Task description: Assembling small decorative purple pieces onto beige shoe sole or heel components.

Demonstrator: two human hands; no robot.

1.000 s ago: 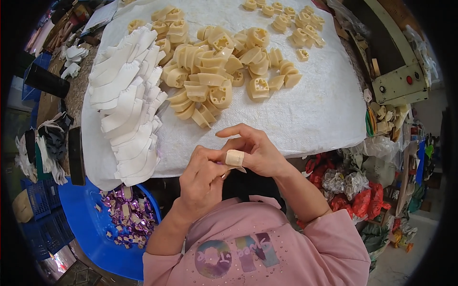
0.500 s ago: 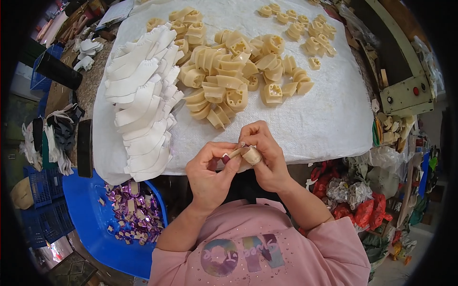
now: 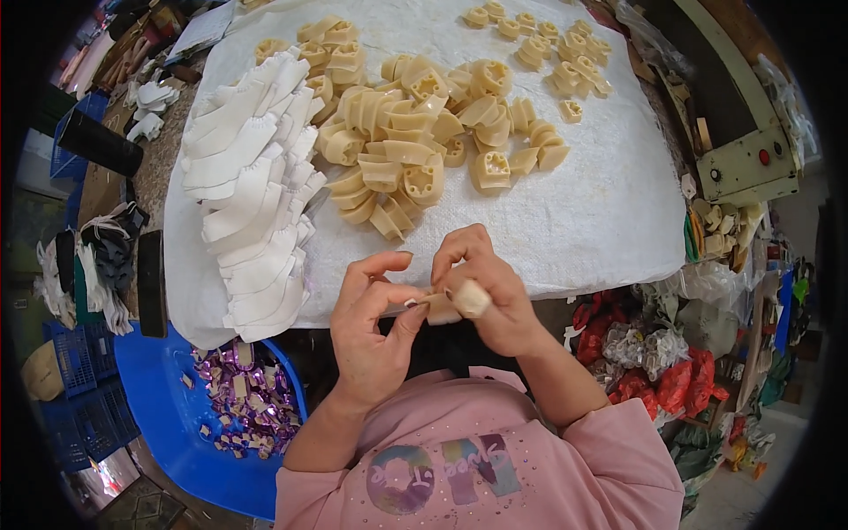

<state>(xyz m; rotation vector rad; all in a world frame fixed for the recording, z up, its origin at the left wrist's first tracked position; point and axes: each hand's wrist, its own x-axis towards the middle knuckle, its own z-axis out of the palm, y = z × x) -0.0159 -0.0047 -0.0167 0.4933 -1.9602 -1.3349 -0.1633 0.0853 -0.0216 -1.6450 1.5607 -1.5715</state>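
Both my hands meet at the near edge of the white cloth (image 3: 583,221). My left hand (image 3: 375,331) pinches one end of a small cream plastic piece (image 3: 439,308) between thumb and fingers. My right hand (image 3: 490,291) grips the same piece from the other side, and its thumb wears a pale tape wrap (image 3: 472,299). Beyond the hands lies a heap of cream plastic parts (image 3: 415,141). A stack of white curved pieces (image 3: 252,194) runs along the cloth's left side.
More cream parts (image 3: 539,49) lie scattered at the cloth's far right. A blue tub (image 3: 168,415) with purple shiny scraps (image 3: 243,402) sits at lower left. A cream machine box (image 3: 751,163) with a red button stands right; bags of red and clear material (image 3: 654,353) pile below it.
My hands have drawn closer to my body and come together on the small piece, the left hand's fingers closing onto it. The view has shifted slightly.
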